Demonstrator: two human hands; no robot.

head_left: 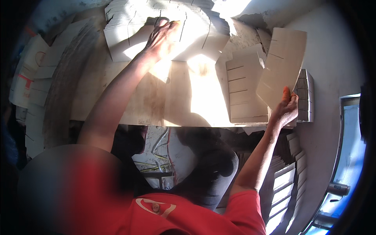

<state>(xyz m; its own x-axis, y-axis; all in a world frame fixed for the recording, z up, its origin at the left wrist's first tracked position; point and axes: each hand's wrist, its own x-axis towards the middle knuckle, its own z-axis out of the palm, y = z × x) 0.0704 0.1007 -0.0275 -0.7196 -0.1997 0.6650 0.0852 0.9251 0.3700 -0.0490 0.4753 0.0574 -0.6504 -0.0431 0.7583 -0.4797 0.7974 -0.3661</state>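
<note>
A wide stack of slotted cardboard pieces (211, 41) stands on edge at the back of the wooden table. My left hand (162, 39) reaches to its upper edge with bent fingers. Strong glare there hides what, if anything, the fingertips pinch. At the right, my right hand (288, 106) grips the lower end of a flat cardboard strip (285, 58) between thumb and fingers. That strip tilts up and has short slits along its left side. It partly covers a lower pile of slotted cardboard pieces (246, 88) on the table's right end.
Sunlit patches cross the wooden table (133, 98). More cardboard sheets (43, 78) lean at the left, and another bundle of cardboard (307, 96) sits beyond my right hand. Below the right end are more stacked pieces (282, 188). A blue-framed opening (344, 156) is at the far right.
</note>
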